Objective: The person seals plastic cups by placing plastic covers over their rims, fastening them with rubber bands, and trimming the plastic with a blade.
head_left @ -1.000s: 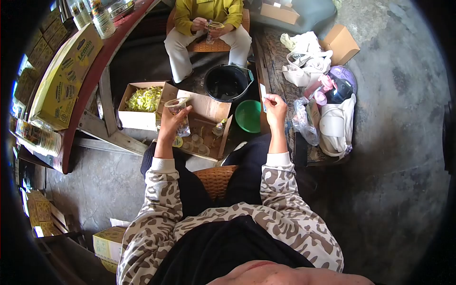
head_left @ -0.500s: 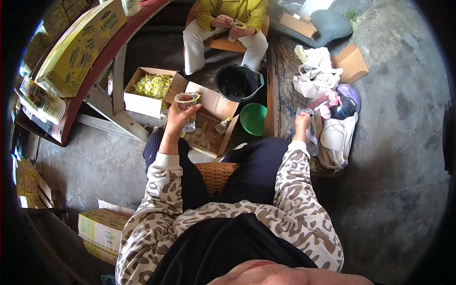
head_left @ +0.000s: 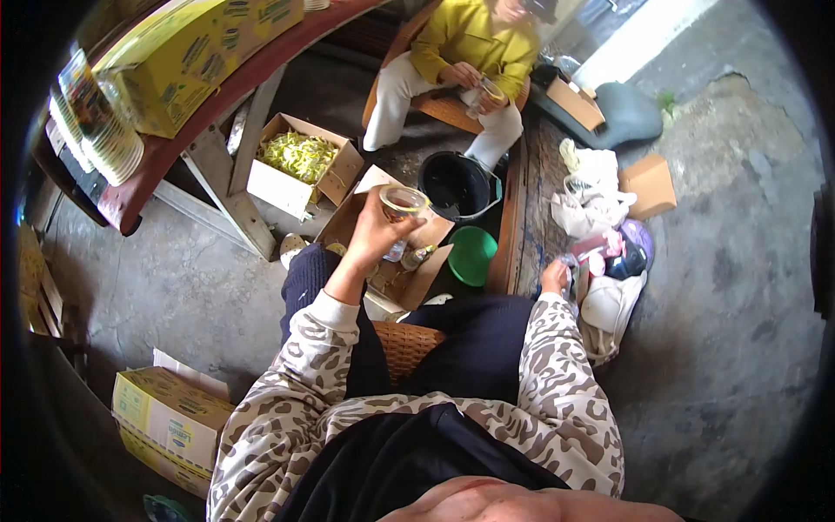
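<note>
My left hand (head_left: 376, 233) is closed around a clear plastic cup (head_left: 405, 204) with a yellowish rim, above an open cardboard box (head_left: 426, 277). Inside that box are small clear items, partly hidden by my hand and the cup. On my right, my right hand (head_left: 553, 277) has its fingers closed beside crumpled clear plastic (head_left: 571, 280), over the edge of a wooden bench (head_left: 535, 209). What those fingers pinch is too small to make out.
A box of yellow-green strips (head_left: 297, 158), a black bucket (head_left: 454, 186) and a green basin (head_left: 473, 256) stand ahead. A seated person (head_left: 474, 52) holds a cup. White bags (head_left: 596, 196) and a helmet (head_left: 633, 252) lie right; a red-edged table (head_left: 187, 139) carries stacked cups.
The camera view has shifted, so the surroundings sit lower in it. My left hand with the cup has moved right relative to the cardboard box. My right hand stays by the clear plastic.
</note>
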{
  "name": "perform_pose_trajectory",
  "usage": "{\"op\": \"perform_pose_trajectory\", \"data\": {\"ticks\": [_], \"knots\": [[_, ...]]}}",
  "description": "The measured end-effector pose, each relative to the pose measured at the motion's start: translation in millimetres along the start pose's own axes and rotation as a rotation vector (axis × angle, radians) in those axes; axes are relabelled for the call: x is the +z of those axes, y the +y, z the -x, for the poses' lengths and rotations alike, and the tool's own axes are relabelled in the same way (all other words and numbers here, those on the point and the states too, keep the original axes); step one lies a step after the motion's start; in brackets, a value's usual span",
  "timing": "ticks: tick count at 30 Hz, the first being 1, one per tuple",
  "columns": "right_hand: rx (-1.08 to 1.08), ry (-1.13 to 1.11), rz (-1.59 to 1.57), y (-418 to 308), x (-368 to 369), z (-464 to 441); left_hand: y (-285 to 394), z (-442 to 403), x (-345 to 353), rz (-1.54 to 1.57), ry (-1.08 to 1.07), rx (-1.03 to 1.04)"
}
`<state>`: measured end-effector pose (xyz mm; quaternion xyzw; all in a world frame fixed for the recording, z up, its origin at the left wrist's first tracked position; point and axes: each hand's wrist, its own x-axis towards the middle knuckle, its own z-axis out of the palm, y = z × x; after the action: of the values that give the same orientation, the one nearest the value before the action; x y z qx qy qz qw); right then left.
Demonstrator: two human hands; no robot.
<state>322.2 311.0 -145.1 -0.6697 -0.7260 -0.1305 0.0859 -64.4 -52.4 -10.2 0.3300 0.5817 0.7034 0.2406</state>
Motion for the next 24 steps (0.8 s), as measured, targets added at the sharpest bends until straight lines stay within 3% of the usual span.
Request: {"op": "perform_pose_trajectory", "data": {"ticks": [3, 4, 7, 9, 11, 15, 17, 21, 24], "knots": [[0.043, -0.033, 0.032, 16, 40, -8, 9, 1, 1, -0.038, -0.037, 0.018], [0.099, -0.145, -0.067, -2, -17, 8, 13, 0, 1, -0.046, -0.055, 0.009], [0.207, -0.255, -0.122, -19, -50, 10, 14, -3, -1, -0.067, -0.09, 0.009], [0.146, -0.198, -0.175, -32, -64, 11, 14, -2, 0, -0.091, -0.104, 0.014], [-0.069, -0.043, -0.696, -44, -76, 16, 12, 2, 6, -0.122, -0.11, 0.01], [-0.361, -0.153, -1.277, -111, -150, 103, -2, 25, 29, -0.103, -0.187, -0.021], [-0.434, -0.288, -1.31, -127, -169, 150, -17, 37, 40, -0.174, -0.195, -0.022], [-0.529, -0.355, -1.394, -140, -173, 202, -26, 56, 45, -0.37, -0.23, 0.025], [-0.631, -0.374, -1.385, -136, -178, 210, -24, 69, 37, -0.261, -0.339, -0.124]]}}
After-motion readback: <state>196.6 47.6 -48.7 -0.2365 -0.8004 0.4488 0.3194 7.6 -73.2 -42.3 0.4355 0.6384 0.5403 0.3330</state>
